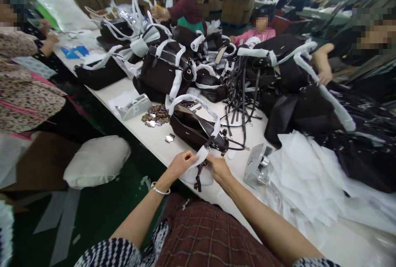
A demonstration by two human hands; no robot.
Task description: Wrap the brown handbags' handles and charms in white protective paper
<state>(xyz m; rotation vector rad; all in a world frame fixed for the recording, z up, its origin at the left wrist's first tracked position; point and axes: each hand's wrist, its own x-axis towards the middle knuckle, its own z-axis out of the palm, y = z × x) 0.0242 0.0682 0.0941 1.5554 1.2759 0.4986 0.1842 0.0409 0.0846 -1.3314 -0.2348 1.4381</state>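
Note:
A dark brown handbag (192, 132) lies on the table with its top open and its handle (198, 99) wrapped in white. My left hand (183, 164) pinches the white wrapping strip (202, 155) at the near end of that handle. Close beside it, my right hand (219, 168) is closed at the handle's base near a metal ring; its fingertips are partly hidden, so exactly what they grip is unclear. Between the hands hangs a dark brown charm (199, 179), over a pale round-edged piece at the table edge.
Beyond are more wrapped handbags (163, 73) and dark straps (243, 94). Metal charms (155, 114) lie left, near a grey holder (134, 107). Another holder (255, 164) and white sheets (306, 172) are right. Several people work around the table (139, 133); a stuffed white bag (98, 160) is left.

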